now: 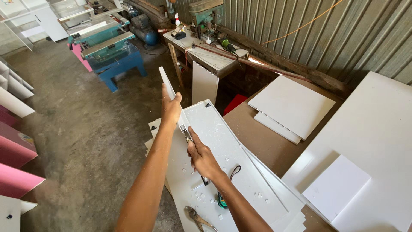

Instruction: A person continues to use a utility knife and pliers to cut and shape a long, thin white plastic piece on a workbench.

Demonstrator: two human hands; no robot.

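Observation:
My left hand (171, 108) grips a narrow white board (165, 80) that stands on edge, tilted away from me. Below it, my right hand (200, 152) is closed on a small metal tool (186, 132) pressed against the lower part of that board. Both hands are above a long white panel (223, 146) lying flat and strewn with small white chips. A pair of pliers (195, 217) and a small green tool with a black loop (221, 200) lie on the panel near my right forearm.
A brown worktable (262, 141) on the right carries stacked white boards (292, 105) and a large white sheet (373, 129). A blue table saw (109, 45) stands on the concrete floor at the far left. Pink and white panels (15, 150) lean at the left edge. A cluttered bench (210, 53) lines the corrugated wall.

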